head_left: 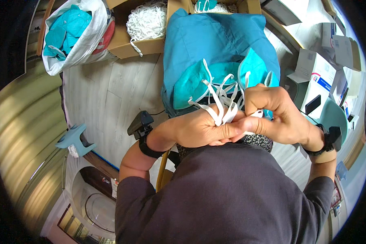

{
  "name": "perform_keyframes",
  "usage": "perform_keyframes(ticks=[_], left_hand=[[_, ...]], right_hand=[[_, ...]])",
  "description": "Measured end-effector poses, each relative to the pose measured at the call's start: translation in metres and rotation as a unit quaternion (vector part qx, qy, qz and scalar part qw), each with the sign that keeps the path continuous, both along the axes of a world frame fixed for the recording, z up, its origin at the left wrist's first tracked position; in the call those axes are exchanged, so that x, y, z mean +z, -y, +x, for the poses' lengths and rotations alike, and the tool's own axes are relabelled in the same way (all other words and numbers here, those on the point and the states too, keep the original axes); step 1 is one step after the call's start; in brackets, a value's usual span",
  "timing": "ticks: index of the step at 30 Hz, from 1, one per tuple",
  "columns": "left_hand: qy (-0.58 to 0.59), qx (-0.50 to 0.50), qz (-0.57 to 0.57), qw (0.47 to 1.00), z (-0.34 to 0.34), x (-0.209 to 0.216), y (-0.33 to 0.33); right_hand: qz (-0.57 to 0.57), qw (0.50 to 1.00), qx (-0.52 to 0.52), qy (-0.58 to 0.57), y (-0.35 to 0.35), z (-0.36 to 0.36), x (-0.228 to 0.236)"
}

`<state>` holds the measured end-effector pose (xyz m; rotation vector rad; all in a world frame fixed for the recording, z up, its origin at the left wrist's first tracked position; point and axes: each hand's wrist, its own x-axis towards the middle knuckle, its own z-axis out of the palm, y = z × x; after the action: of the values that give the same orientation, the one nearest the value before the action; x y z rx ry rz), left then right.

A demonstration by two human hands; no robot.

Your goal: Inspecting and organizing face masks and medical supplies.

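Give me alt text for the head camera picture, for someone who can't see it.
Seen from above, a person's left hand and right hand pinch white straps of teal masks piled on a blue cloth in the lap. Beyond stand a box of straps and a white bag of teal masks on a pale floor.

Left hand [201,130] and right hand [272,116] closed together on a bundle of white straps [219,103], fingertips touching. Straps attached to teal masks [191,83] resting on a blue cloth [207,36] over the lap. Beyond the cloth, on the floor [110,93]: cardboard box of white straps [144,20]. At upper left: white bag of teal masks [69,28]. Black wrist bands on both forearms.
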<state>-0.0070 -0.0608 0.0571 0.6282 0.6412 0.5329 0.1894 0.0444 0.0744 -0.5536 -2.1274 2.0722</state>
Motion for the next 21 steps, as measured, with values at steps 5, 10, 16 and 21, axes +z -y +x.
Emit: perform_keyframes(ticks=[5,10,16,21], left_hand=[[-0.037,0.043,-0.054,0.997,-0.003,0.003,0.000],[-0.082,0.023,-0.078,0.993,-0.019,0.007,0.005],[-0.074,-0.006,-0.090,0.993,-0.028,0.014,0.000],[-0.074,-0.045,-0.032,0.996,-0.042,0.011,0.002]], right_hand=[[0.191,0.978,-0.078,-0.043,-0.013,0.002,-0.005],[0.154,0.984,-0.079,0.029,-0.022,0.024,0.008],[0.150,0.987,-0.046,0.025,-0.028,0.040,0.016],[0.148,0.987,-0.054,0.039,-0.033,0.049,0.023]])
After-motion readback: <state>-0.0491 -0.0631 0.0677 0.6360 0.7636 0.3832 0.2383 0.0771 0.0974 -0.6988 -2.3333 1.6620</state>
